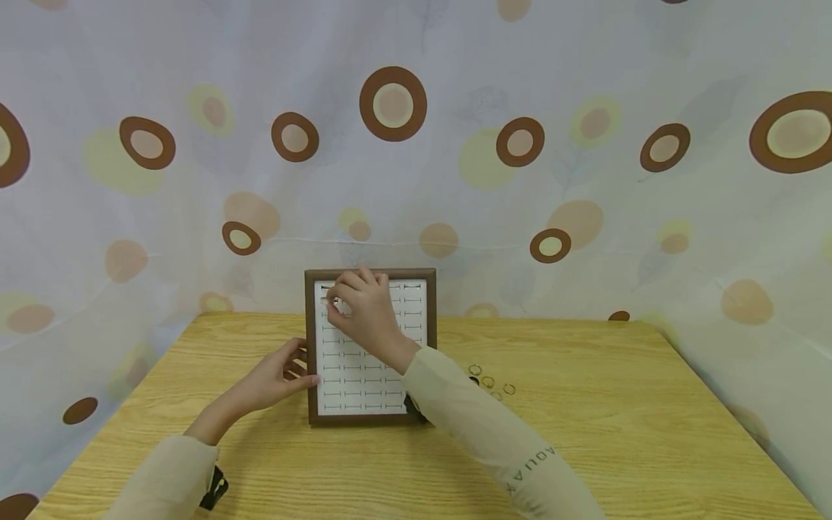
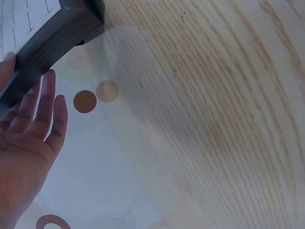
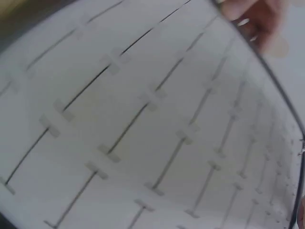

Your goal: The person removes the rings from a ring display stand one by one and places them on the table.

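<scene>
A ring display board (image 1: 431, 318), with a brown frame and a white slotted panel, stands upright on the table. My left hand (image 1: 276, 375) holds its left edge, thumb on the front and fingers behind. The left wrist view shows those fingers (image 2: 45, 107) fairly straight along the back of the dark frame. At the upper left slots, my right hand (image 1: 372, 312) pinches a small shiny ring (image 1: 327, 301) between thumb and index finger, mostly hidden by the fingertips. The right wrist view looks closely across the white panel (image 3: 128, 90) and its rows of slots.
Several loose rings (image 1: 488, 382) lie on the wooden table (image 1: 585, 419) to the right of the board, partly behind the right sleeve (image 1: 481, 426). A white patterned curtain (image 1: 442, 188) hangs behind and beside the table.
</scene>
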Tool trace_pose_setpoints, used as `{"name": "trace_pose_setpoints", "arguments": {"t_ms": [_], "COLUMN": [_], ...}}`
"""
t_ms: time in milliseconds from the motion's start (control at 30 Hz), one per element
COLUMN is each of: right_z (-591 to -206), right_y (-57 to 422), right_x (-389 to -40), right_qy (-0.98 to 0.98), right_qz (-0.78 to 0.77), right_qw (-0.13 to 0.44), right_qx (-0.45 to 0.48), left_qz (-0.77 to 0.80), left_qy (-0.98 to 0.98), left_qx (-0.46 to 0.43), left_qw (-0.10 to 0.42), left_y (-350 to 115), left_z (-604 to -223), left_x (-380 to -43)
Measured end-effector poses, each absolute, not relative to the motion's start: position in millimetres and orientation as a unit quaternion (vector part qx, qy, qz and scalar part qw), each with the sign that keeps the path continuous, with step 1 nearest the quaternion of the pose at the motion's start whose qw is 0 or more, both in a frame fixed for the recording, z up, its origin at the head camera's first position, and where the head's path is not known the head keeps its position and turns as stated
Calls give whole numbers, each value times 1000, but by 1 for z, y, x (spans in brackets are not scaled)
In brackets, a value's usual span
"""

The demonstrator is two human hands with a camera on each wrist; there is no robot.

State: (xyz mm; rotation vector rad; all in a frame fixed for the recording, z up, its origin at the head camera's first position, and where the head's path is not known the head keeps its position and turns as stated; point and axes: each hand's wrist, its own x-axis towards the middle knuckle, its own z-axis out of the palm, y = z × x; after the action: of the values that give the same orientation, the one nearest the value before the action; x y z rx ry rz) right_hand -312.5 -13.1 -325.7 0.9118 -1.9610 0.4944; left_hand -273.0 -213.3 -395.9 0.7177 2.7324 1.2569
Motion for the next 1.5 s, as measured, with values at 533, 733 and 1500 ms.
{"name": "trace_pose_setpoints", "arguments": {"t_ms": [533, 733, 1500], "right_z": [-313, -317, -354], "right_y": [8, 25, 127], "right_x": [-297, -291, -273], "right_qy": [-792, -793, -806], "right_qz": [205, 204, 232], "right_qw": [430, 429, 394], "right_qx": [381, 381, 375], "left_qz": [408, 409, 413], "left_qy": [882, 882, 881], "left_qx": [236, 235, 231], "left_qw": [13, 10, 15], "left_y": [-213, -213, -212], "left_z": [-393, -396, -395], "left_x": [-270, -272, -270]}}
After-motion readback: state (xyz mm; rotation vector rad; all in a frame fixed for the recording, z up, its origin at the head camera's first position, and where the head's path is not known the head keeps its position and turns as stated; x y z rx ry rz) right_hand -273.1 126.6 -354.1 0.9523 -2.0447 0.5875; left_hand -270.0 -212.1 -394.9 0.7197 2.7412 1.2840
